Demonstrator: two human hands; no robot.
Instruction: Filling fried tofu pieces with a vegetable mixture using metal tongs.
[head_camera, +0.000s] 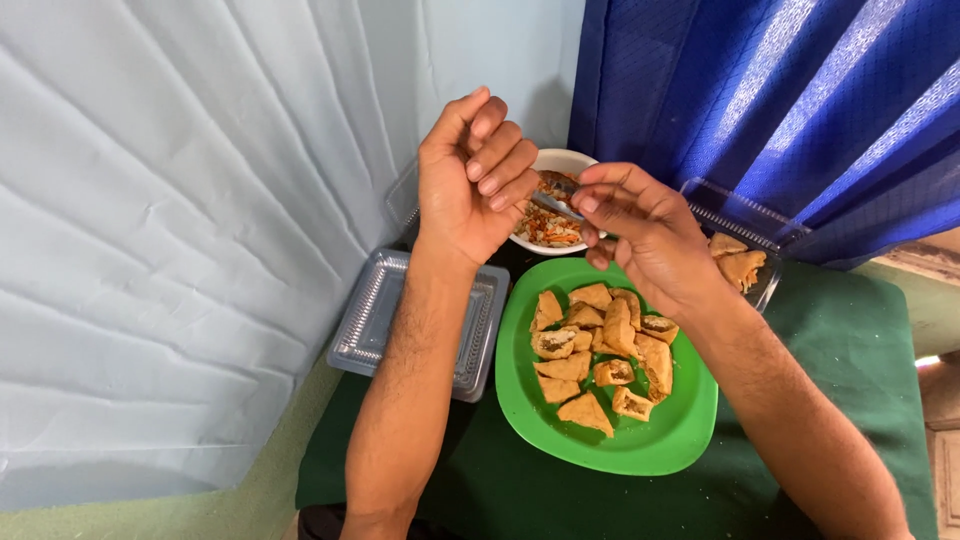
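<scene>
While both hands hover over the food, head view only:

Right hand: right hand (640, 235) pinches a thin metal spoon (553, 205) by its handle, fingers closed on it; tip sits in the small white round bowl (570, 161) of shredded orange-and-white filling.

Left hand: left hand (470, 175) curled, fingers folded in; whether it cups a piece, can't tell. Hangs just beside the bowl's rim.

Fried pieces: golden triangular stuffed pastries (598, 350), some cut open, piled on a round green plastic plate (655, 445), near the bowl.

Worktop: green-cloth worktop (850, 340); clear plastic tray (372, 320) left of plate, clear plastic box (745, 215) w/ more pieces at right.

Step, prob.: scooping filling. Next calls for a level spoon lifted toward the left palm w/o spilling.
</scene>
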